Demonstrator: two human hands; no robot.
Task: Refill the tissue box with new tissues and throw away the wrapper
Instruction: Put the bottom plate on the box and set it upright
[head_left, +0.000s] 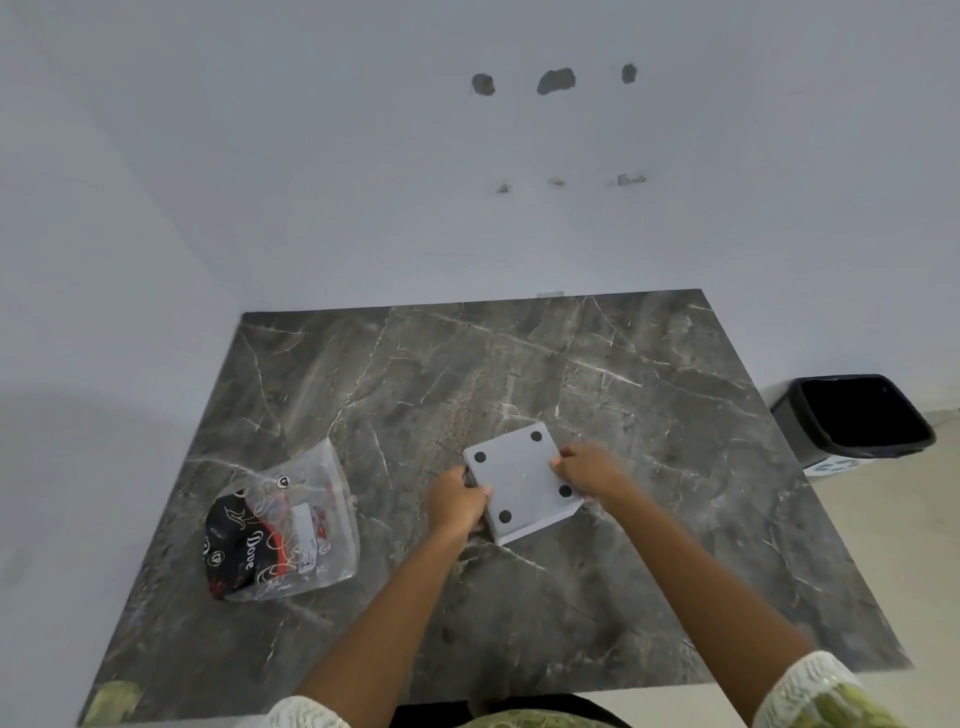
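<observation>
A square grey tissue box (519, 480) lies upside down on the dark marble table (519, 364), its flat base with several black round feet facing up. My left hand (457, 501) grips its near-left edge. My right hand (587, 470) grips its right edge. A clear plastic wrapper (283, 530) with black and red print lies flat on the table to the left, apart from both hands. I cannot tell whether tissues are inside the box.
A black-lined grey bin (862, 415) stands on the floor beyond the table's right edge. A pale wall runs behind and to the left of the table. The table's near edge is close to my body.
</observation>
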